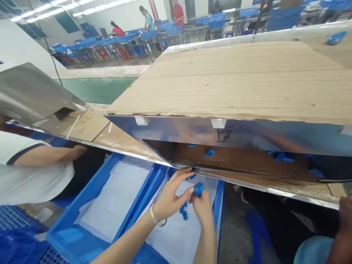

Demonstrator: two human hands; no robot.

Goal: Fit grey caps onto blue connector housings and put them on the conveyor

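Observation:
Above a blue tray (220, 200) lined with white paper, my right hand (202, 209) grips a small blue plastic part (198, 189) between its fingertips. My left hand (172, 194), with a bangle on the wrist, is beside it; its thumb reaches toward the part and its other fingers are spread near the bench edge. Whether the left thumb touches the part is hard to tell. Several similar blue pieces (183, 212) lie on the paper under my hands. A blue part (210, 153) rests inside the open slot of the metal box in front.
A cardboard sheet (233, 80) covers the metal box (176, 128). A second paper-lined blue tray (110, 161) stands at the left. People sit close on both sides. Small yellow pieces (86, 117) lie on the bench at left. Blue trays and people are farther back.

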